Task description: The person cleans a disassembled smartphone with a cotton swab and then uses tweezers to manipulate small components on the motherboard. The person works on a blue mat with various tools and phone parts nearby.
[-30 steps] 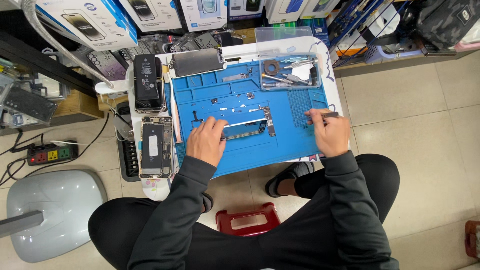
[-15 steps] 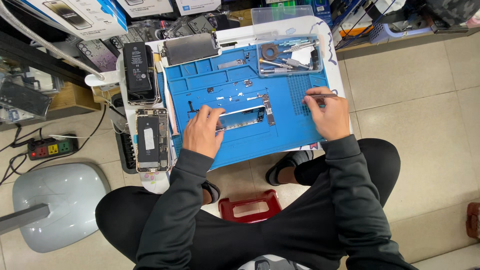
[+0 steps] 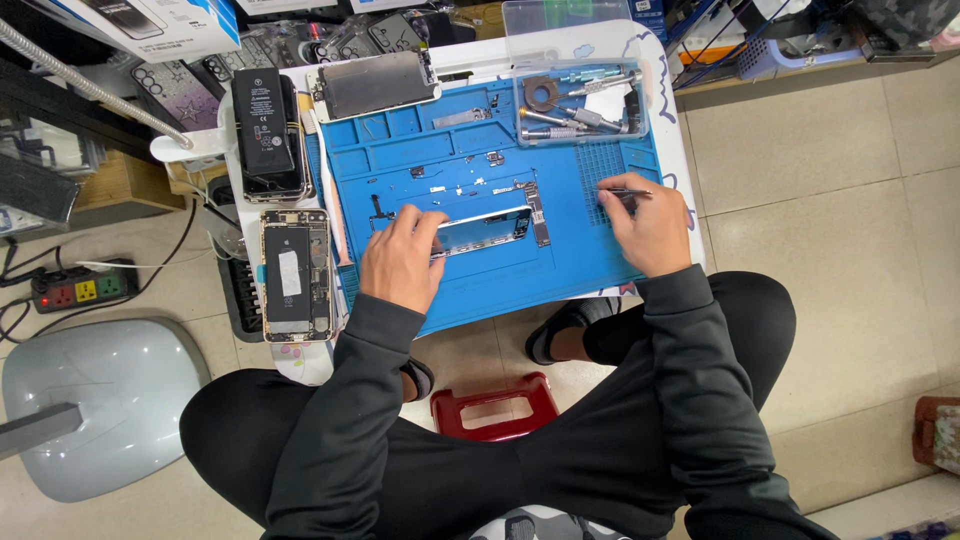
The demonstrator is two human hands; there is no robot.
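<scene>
A blue repair mat (image 3: 560,270) covers a small white table. On it lies a bare phone frame (image 3: 487,230) with a metal bracket at its right end. My left hand (image 3: 402,258) rests on the frame's left end and holds it down. My right hand (image 3: 650,225) is at the mat's right side, fingers closed on a thin dark tool (image 3: 622,192) that points left over the ribbed patch. Small screws and metal bits are scattered on the mat above the frame.
An opened phone (image 3: 295,272) and a black battery (image 3: 263,133) lie left of the mat. A screen panel (image 3: 375,85) and a clear tray of tools (image 3: 580,100) sit at the back. A red stool (image 3: 495,405), a power strip (image 3: 80,290) and a grey base (image 3: 95,400) stand on the floor.
The view has shifted closer and down over the table. My right hand has moved slightly toward the mat's right edge with the tool; my left hand stays on the frame.
</scene>
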